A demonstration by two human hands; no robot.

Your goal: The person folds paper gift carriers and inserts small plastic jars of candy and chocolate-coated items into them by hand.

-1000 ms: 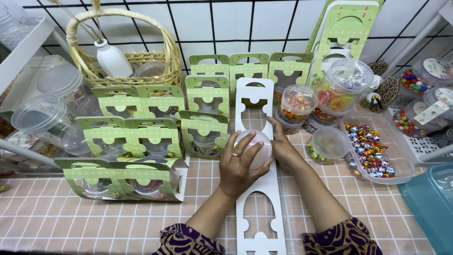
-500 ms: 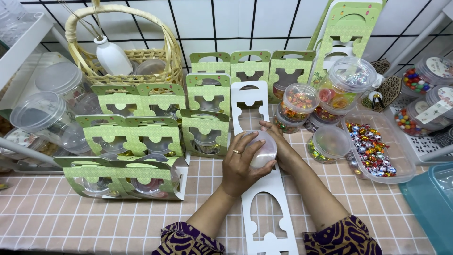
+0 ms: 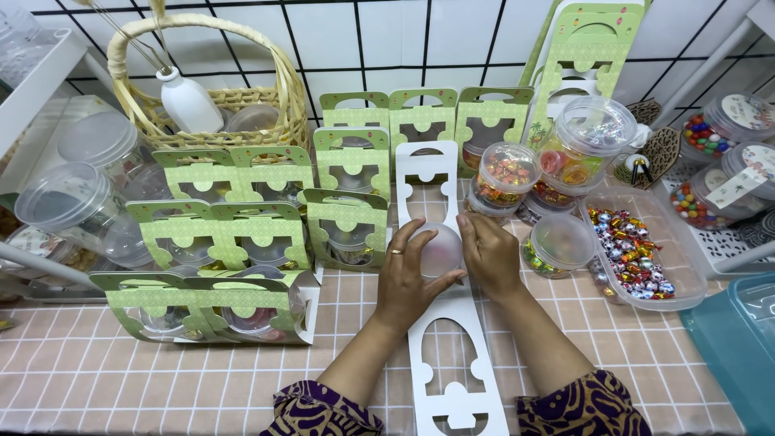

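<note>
Two hands, left hand [image 3: 408, 278], right hand [image 3: 491, 257], each grip cupped around clear lidded tub [image 3: 440, 250], on white card strip [image 3: 448, 355]

Two hands [image 3: 408, 278] are seen, one white card strip [image 3: 440, 339], one wicker basket [image 3: 218, 113], one white bottle [image 3: 187, 101] and one teal bin [image 3: 739, 347].

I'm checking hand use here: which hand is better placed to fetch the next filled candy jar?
Probably the right hand. Both hands clasp the round clear container on the white card strip, but the filled candy jars stand just beyond the right hand, while the left hand sits beside the green sleeves.
</note>
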